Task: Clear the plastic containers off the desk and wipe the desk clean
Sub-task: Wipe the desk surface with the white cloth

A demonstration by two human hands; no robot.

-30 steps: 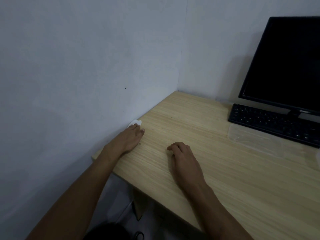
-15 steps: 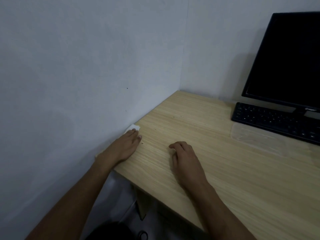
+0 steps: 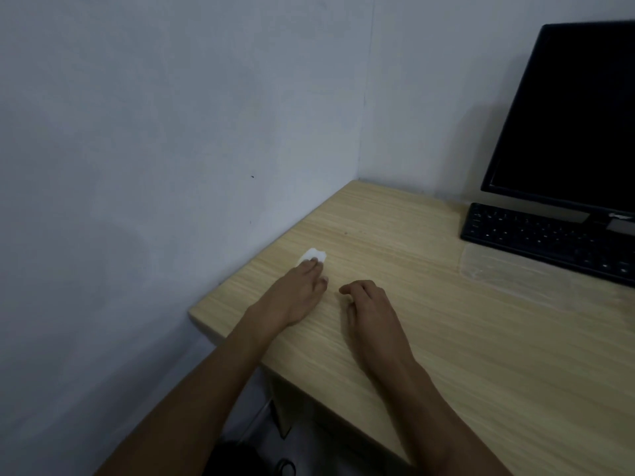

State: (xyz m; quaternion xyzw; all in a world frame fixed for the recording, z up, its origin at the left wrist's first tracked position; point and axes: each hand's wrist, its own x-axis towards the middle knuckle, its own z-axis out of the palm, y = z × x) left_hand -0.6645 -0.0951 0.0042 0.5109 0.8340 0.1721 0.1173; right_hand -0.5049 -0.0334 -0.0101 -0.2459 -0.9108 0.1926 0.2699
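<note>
Our left hand [image 3: 298, 294] presses a white tissue [image 3: 313, 255] flat-fingered on the desk [image 3: 464, 338], right hand [image 3: 369, 305] loosely curled and empty; wiping looks underway, a clear plastic piece [image 3: 494, 266] remaining.

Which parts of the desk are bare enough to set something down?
Bare wood lies between the wall corner and the keyboard, and along the near edge of the desk right of the right hand. Crowded: the left hand on the white wipe, and the clear plastic sheet before the keyboard.
</note>
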